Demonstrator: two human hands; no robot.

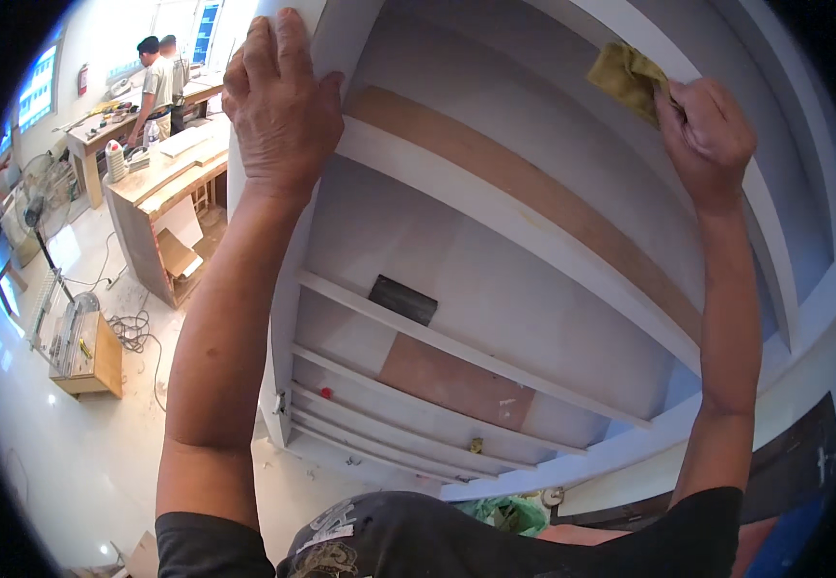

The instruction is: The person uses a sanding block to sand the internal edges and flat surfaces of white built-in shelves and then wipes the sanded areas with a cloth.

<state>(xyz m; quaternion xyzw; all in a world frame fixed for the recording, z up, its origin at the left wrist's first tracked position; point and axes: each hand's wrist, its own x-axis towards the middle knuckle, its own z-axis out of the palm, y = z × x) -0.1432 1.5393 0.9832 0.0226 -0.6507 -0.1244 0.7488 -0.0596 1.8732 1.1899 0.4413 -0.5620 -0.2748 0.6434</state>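
My left hand (280, 108) lies against the upright side panel (331, 65) of a white-painted shelf unit, fingers pointing up and holding nothing. High on the right, my right hand (710, 137) grips a crumpled yellow sheet (624, 79), either abrasive or cloth. That sheet is close to the underside of an upper shelf edge (649, 32). Below my hands run several white shelves, among them a thick one (519, 217) with a bare brown strip along its upper face. A dark rectangular block (403, 299) rests on a thinner shelf (461, 347) lower down.
A red object (327, 393) and a small yellowish scrap (475, 445) lie on lower shelves. At left are a standing fan (38, 209), coiled cable (136, 332), a tile-cutter-like tool on a wooden box (100, 361) and a workbench (136, 188). Two people (161, 87) stand behind it.
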